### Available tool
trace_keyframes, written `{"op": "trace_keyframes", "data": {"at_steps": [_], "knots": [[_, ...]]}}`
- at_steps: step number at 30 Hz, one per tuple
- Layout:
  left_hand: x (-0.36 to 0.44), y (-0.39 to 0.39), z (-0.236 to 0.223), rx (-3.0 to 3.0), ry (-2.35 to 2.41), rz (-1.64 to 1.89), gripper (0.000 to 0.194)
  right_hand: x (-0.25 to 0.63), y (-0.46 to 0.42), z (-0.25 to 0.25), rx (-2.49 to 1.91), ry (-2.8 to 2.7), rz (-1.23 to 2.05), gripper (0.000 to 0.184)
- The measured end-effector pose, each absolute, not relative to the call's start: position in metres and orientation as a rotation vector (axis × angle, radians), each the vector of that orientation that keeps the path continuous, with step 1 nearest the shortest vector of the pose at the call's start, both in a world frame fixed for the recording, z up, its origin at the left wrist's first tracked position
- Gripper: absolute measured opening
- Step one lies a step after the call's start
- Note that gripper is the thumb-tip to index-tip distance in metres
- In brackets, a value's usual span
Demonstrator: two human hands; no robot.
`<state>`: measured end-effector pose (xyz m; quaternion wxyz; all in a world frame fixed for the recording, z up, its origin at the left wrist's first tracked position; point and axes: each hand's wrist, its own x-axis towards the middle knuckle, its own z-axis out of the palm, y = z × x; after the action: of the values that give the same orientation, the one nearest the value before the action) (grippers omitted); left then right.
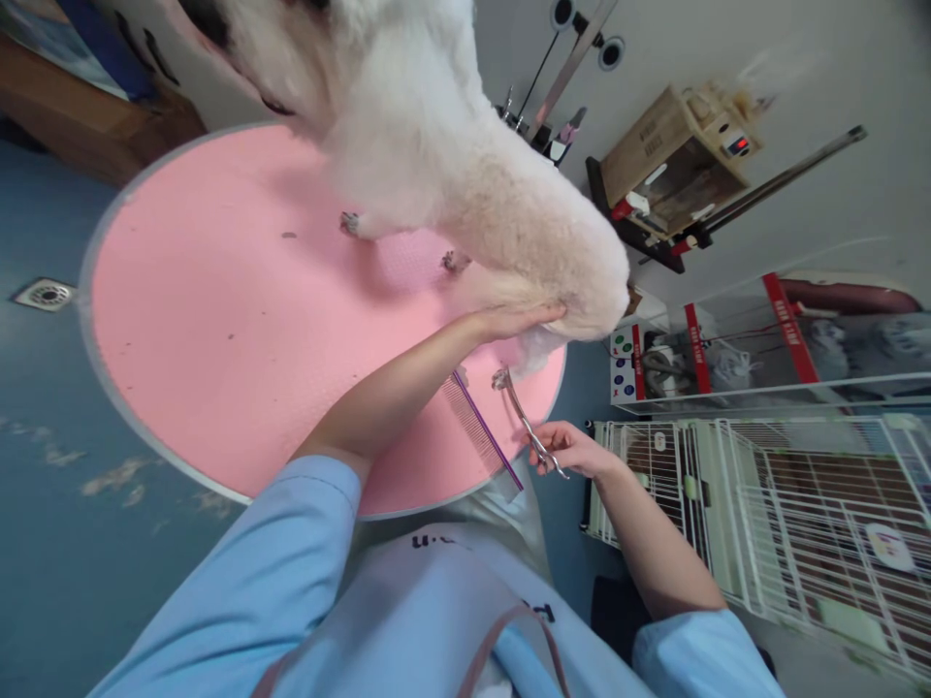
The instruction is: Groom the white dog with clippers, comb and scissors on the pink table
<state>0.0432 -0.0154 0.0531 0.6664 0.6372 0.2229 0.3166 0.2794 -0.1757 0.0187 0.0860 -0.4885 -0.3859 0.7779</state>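
A white, fluffy dog [530,213] stands on a round pink grooming table [218,291], its rump toward the right. My left hand [520,318] lies against the dog's hind leg with fingers stretched out; their far side is hidden in the fur. Curved silver scissors [525,419] are held by the handles in my right hand [561,449], just past the table's near edge. Their blade tips reach to the dog's hind paw [500,379]. Between my arms, a purple-backed comb [489,432] with long metal teeth lies at the table's near edge.
Small dark bits of hair [289,235] are scattered on the tabletop. White wire cages [800,514] stand at the right, below a shelf with red labels [789,330]. A wooden box [676,160] and a metal arm [786,184] are on the wall. A floor drain [45,294] shows at left.
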Motion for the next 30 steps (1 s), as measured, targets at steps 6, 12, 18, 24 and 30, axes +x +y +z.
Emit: {"op": "trace_keyframes", "data": {"at_steps": [6, 12, 18, 24, 30], "knots": [[0.048, -0.007, 0.043, 1.457, 0.417, 0.748, 0.059, 0.269, -0.189, 0.022, -1.445, -1.118, 2.382, 0.051], [0.049, -0.007, 0.044, 1.447, 0.4, 0.758, 0.057, 0.268, -0.192, 0.025, -1.466, -1.045, 2.269, 0.048], [0.042, -0.012, 0.054, 1.447, 0.399, 0.715, 0.054, 0.255, -0.188, 0.026, -1.529, -1.024, 2.236, 0.045], [0.038, -0.015, 0.061, 1.443, 0.448, 0.685, 0.053, 0.244, -0.196, 0.026, -1.52, -1.006, 2.234, 0.047], [0.04, -0.016, 0.06, 1.452, 0.463, 0.678, 0.055, 0.23, -0.199, 0.027, -1.568, -0.931, 2.109, 0.045]]}}
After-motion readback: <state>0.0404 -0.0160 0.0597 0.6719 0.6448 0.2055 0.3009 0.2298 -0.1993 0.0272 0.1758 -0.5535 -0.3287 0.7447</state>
